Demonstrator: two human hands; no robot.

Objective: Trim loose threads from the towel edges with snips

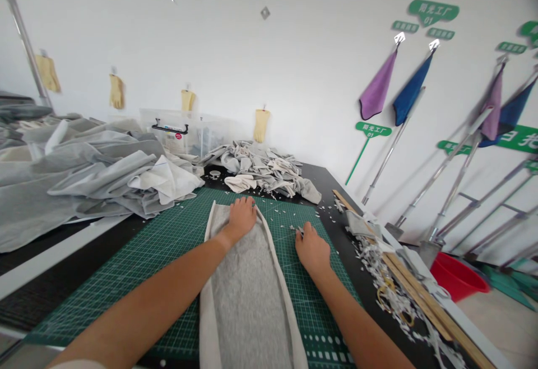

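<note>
A long grey piece of fabric (247, 301) with a pale folded border lies lengthwise on the green cutting mat (168, 257). At its far end my left hand (240, 218) rests on the cloth, fingers curled down and gripping near the right corner. To the right of the fabric, my right hand (313, 248) is closed just above the mat. A small greyish bit pokes out past its fingertips; most of it is hidden, so its kind is unclear. Tiny white scraps are scattered on the mat around that hand.
A big heap of grey and white cloth (101, 161) covers the left side. Behind the mat lies a pile of smaller cloth pieces (264, 167), beside a clear plastic bin (172, 133). Wooden strips (416, 296) and trimmings run along the right edge, near a red bucket (456, 276).
</note>
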